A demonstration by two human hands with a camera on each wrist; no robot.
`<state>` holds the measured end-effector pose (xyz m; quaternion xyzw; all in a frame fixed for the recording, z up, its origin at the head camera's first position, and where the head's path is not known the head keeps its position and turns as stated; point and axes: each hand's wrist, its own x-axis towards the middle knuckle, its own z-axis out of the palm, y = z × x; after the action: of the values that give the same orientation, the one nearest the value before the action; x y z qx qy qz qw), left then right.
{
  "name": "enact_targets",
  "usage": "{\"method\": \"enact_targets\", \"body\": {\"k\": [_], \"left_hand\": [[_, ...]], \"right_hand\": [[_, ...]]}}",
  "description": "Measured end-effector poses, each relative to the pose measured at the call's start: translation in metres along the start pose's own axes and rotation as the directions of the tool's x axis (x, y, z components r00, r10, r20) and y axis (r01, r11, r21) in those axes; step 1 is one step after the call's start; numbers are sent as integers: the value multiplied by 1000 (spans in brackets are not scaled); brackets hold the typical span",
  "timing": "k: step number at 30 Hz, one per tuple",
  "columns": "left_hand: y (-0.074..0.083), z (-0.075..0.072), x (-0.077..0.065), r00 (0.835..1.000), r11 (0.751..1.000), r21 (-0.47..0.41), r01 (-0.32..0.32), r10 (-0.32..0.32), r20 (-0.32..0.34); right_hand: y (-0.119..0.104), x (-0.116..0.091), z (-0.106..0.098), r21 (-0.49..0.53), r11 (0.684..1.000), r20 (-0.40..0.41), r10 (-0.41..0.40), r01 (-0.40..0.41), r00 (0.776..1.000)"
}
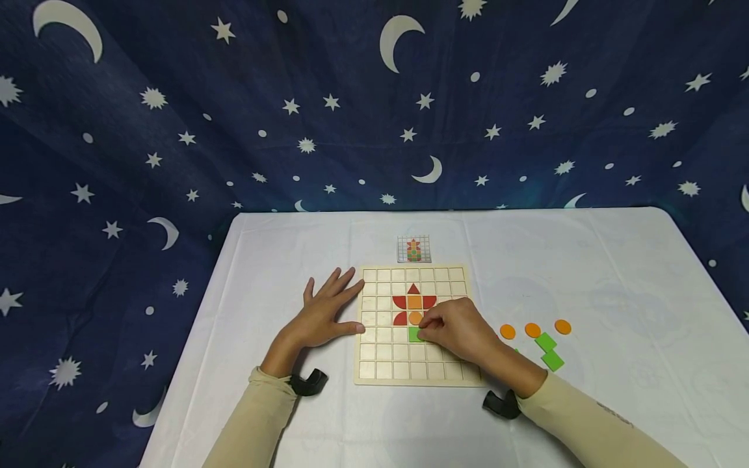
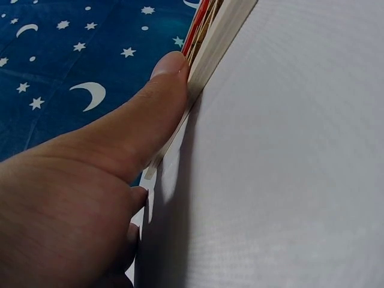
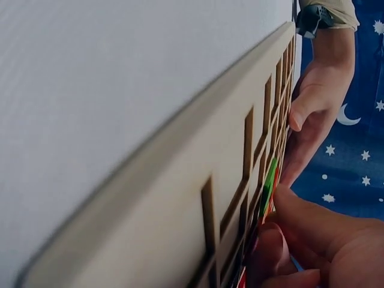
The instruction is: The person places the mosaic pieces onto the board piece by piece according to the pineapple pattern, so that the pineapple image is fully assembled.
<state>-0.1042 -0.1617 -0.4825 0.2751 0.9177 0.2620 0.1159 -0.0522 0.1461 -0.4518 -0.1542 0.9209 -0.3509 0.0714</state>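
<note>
A wooden grid board (image 1: 383,370) lies on the table, bearing red, orange and green flat pieces in its middle columns. My right hand (image 1: 459,330) is over the board, thumb and fingertips pinching the edge of a green square tile (image 1: 414,334) below an orange disc (image 1: 415,318). In the right wrist view that green tile (image 3: 269,187) shows beside the thumb, at the grid's surface. My left hand (image 1: 320,318) is spread at the board's left side, fingertips and thumb at its edge; the left wrist view shows the thumb (image 2: 159,99) against that edge.
Behind the board lies a small pattern card (image 1: 414,249) with a coloured figure on a grid. To the right are loose orange discs (image 1: 532,330) and green squares (image 1: 552,360), some partly hidden by the right arm. A starry blue cloth (image 1: 351,78) hangs behind the white table (image 1: 281,247).
</note>
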Motion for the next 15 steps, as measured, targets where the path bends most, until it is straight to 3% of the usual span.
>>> {"method": "enact_targets", "body": {"k": [15], "left_hand": [[0,1,0,1000,1000,3,-2,2,-2]], "right_hand": [[5,-2,0,-19,1000,14,-17,17,1000]]}}
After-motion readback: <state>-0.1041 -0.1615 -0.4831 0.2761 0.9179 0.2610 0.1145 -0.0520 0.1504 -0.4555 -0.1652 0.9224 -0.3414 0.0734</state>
